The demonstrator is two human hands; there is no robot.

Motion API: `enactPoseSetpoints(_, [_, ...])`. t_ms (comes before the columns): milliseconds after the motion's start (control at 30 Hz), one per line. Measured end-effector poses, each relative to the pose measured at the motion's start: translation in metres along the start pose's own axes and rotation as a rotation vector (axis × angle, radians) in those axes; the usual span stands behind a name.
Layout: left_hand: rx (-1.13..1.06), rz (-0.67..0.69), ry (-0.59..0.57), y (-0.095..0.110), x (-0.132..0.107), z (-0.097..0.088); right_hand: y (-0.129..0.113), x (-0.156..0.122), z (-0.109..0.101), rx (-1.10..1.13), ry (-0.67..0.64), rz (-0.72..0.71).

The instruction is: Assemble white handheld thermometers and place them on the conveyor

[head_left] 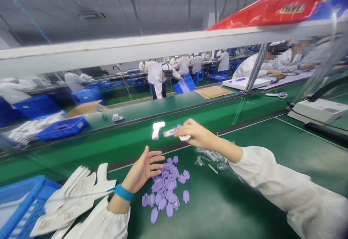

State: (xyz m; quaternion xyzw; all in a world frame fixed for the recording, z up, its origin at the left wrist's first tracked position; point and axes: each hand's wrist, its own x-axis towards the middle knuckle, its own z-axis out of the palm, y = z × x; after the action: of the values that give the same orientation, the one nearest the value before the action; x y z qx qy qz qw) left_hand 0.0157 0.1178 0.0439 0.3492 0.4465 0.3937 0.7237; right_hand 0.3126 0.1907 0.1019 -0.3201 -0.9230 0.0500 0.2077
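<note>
My right hand (197, 134) reaches out over the green conveyor belt, its fingers closed on a white-and-purple handheld device (170, 132) whose details are blurred. Just left of it, a white gun-shaped device (157, 130) with purple edges lies on the belt. My left hand (148, 165), a blue band at its wrist, is open with fingers spread and holds nothing. Below and right of that hand lies a loose heap of small purple plastic covers (170, 185) on the green table. Whether its fingertips touch the covers, I cannot tell.
White gun-shaped shells (77, 192) lie at the left beside a blue basket (25, 199). Small clear plastic pieces (213, 157) are under my right forearm. A blue tray (62, 127) stands beyond the belt. Co-workers in white sit across the line. A white rail (136, 48) crosses overhead.
</note>
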Motion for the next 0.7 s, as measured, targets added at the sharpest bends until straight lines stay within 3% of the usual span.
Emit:
enactPoseSetpoints(100, [-0.061, -0.085, -0.229, -0.015, -0.015, 0.000, -0.063, -0.028, 0.010, 0.342, -0.015, -0.444])
enactPoseSetpoints(200, [0.051, -0.110, -0.341, -0.031, -0.028, 0.006, -0.092, -0.051, 0.014, 0.431, -0.098, -0.553])
enactPoseSetpoints(333, [0.179, 0.118, -0.190, -0.039, -0.033, 0.013, -0.082, -0.059, 0.004, 0.437, -0.097, -0.410])
enactPoseSetpoints(467, [0.437, 0.442, 0.030, -0.037, -0.030, 0.015, -0.075, -0.044, 0.008, 0.507, 0.091, 0.043])
enactPoseSetpoints(533, [0.563, 0.544, 0.077, -0.036, -0.030, 0.016, -0.080, -0.037, 0.020, 0.539, 0.136, 0.182])
enactPoseSetpoints(700, [0.674, 0.581, 0.066, -0.037, -0.035, 0.019, -0.088, -0.036, 0.050, 0.584, 0.160, 0.093])
